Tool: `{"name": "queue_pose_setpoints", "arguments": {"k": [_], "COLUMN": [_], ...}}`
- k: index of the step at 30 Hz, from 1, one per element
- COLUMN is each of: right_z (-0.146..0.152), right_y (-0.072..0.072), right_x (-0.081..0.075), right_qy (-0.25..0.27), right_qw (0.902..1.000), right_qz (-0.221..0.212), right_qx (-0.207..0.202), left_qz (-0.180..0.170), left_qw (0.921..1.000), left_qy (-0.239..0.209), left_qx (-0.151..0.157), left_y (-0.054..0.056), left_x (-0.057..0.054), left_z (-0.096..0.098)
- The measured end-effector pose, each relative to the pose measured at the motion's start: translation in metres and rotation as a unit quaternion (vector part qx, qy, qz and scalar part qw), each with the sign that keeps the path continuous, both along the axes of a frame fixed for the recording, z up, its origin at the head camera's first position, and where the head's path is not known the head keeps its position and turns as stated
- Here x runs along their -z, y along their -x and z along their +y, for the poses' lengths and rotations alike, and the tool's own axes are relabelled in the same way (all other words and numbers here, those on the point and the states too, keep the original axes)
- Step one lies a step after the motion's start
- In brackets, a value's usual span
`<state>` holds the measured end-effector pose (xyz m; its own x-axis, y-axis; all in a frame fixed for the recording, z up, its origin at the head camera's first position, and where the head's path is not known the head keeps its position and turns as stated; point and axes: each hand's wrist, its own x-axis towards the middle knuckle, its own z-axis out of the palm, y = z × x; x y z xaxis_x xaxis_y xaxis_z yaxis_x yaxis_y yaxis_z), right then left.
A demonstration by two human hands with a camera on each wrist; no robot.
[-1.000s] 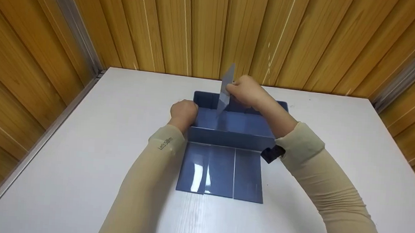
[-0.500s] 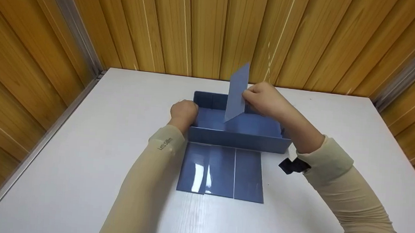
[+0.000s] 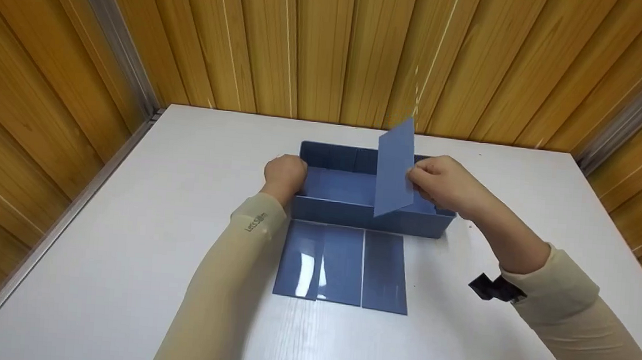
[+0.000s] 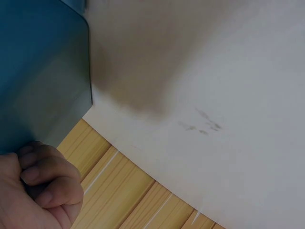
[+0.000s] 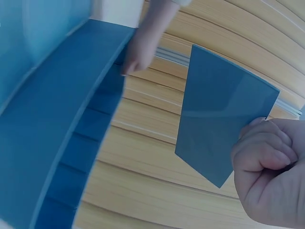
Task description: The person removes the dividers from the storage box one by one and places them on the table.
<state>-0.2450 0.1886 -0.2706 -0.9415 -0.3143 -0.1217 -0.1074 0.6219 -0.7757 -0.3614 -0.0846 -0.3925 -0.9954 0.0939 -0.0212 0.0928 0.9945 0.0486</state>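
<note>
A long blue open-topped box [image 3: 330, 211] stands on the white table. At its left end wall, my left hand [image 3: 285, 173] grips the rim with curled fingers, which the left wrist view also shows against the box's wall [image 4: 62, 90]. My right hand [image 3: 449, 184] pinches a flat blue rectangular divider panel [image 3: 394, 171] by its right edge. The panel is held upright and tilted above the right half of the box, hiding part of the inside. In the right wrist view the panel [image 5: 217, 109] hangs apart from the box [image 5: 62, 90].
Several blue flat panels lie side by side in front of the box, among them a right-hand panel [image 3: 385, 272] and a glossy left one [image 3: 297, 257]. The white table [image 3: 124, 245] meets wood-look walls [image 3: 319, 50] behind and at both sides.
My right hand has moved the divider panel right and toward me, lowering it and turning its broad face toward the head camera. The left hand and box have stayed in place.
</note>
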Motion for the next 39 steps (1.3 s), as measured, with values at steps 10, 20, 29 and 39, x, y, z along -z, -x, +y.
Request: {"name": "queue_pose_setpoints", "arguments": {"k": [10, 20, 29, 39], "right_z": [0.032, 0.049, 0.059, 0.073], "right_y": [-0.026, -0.052, -0.069, -0.082], "right_x": [0.026, 0.039, 0.053, 0.08], "right_qy": [-0.038, -0.055, -0.058, -0.045], "right_qw": [0.9986, 0.9974, 0.9955, 0.9913], "right_qz": [-0.023, -0.026, -0.041, -0.085], "right_qx": [-0.027, -0.038, -0.062, -0.09], "left_qz": [0.003, -0.005, -0.005, -0.018], "left_qw": [1.0, 0.9996, 0.9999, 0.9994], "left_qy": [-0.006, -0.028, -0.003, -0.026], "left_qx": [-0.001, -0.008, -0.01, -0.014], "left_y": [0.001, 0.001, 0.0, 0.003], "left_x": [0.001, 0.0, -0.001, 0.0], "left_z": [-0.001, -0.002, -0.002, -0.005]}}
